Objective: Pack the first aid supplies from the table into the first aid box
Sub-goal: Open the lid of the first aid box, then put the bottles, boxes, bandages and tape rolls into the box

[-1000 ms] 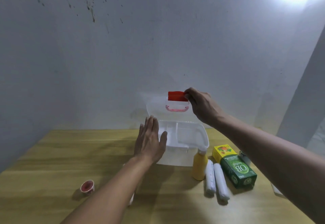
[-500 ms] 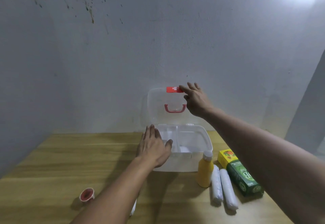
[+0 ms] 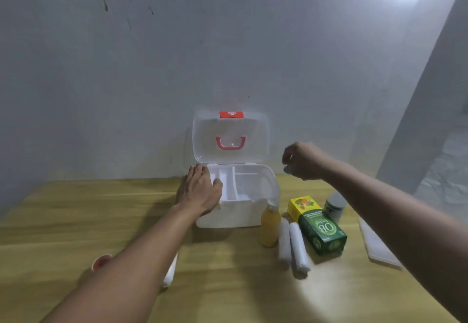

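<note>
A white first aid box (image 3: 263,211) stands on the wooden table with its clear lid (image 3: 253,150) upright against the wall, red latch on top. My left hand (image 3: 200,191) rests flat on the box's left rim, thumb over the inner tray. My right hand (image 3: 302,162) hovers empty to the right of the box, fingers loosely curled. To the right of the box lie a yellow bottle (image 3: 269,226), two white gauze rolls (image 3: 293,245), a green and yellow carton (image 3: 319,226) and a small grey-capped jar (image 3: 334,205).
A flat white tray (image 3: 377,244) lies at the right, partly under my right arm. A small red cap (image 3: 101,262) and a white roll (image 3: 170,270) lie by my left forearm. The wall (image 3: 126,94) stands right behind the box.
My right hand let go of the lid's red latch and dropped away to the right. The lid now stands fully upright. My left hand stayed on the box.
</note>
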`<state>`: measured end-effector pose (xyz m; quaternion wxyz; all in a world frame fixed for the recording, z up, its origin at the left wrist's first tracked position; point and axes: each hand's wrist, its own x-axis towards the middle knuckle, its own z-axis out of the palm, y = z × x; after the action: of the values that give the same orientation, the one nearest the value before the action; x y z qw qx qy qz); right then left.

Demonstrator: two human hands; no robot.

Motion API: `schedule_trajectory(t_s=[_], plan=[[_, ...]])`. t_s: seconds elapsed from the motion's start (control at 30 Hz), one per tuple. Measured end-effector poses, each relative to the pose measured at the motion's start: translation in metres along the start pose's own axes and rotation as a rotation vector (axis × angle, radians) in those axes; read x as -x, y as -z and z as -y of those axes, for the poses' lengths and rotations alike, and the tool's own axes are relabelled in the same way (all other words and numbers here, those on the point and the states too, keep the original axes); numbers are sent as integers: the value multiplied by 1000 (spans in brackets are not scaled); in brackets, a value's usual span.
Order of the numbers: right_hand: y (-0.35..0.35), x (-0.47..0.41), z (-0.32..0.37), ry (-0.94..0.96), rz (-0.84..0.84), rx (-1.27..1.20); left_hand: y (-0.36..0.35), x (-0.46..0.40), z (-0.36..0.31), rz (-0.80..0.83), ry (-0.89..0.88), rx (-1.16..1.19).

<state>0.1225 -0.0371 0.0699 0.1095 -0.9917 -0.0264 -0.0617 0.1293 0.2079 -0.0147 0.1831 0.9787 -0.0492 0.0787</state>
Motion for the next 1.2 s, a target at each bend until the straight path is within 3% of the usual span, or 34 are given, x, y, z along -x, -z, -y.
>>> schedule_trajectory(t_s=[0.1, 0.33, 0.5, 0.73, 0.93, 1.1, 1.2], plan=[[-3, 30, -6, -118, 280, 35, 1, -2, -1, 32, -26, -50], [-22, 71, -11, -138, 376, 330, -7, -3, -3, 100, -4, -140], [-38, 77, -13, -103, 317, 488, -7, -4, -3, 145, 5, -187], [-38, 80, -16, -146, 250, 329, -6, -3, -3, 169, -14, -192], [16, 66, 1, -172, 160, 336, -7, -4, -2, 171, -21, -180], [48, 43, 22, -52, 45, 310, -8, -5, -2, 167, -16, -169], [48, 26, 39, 38, 90, 257, -7, -4, -2, 170, -18, -169]])
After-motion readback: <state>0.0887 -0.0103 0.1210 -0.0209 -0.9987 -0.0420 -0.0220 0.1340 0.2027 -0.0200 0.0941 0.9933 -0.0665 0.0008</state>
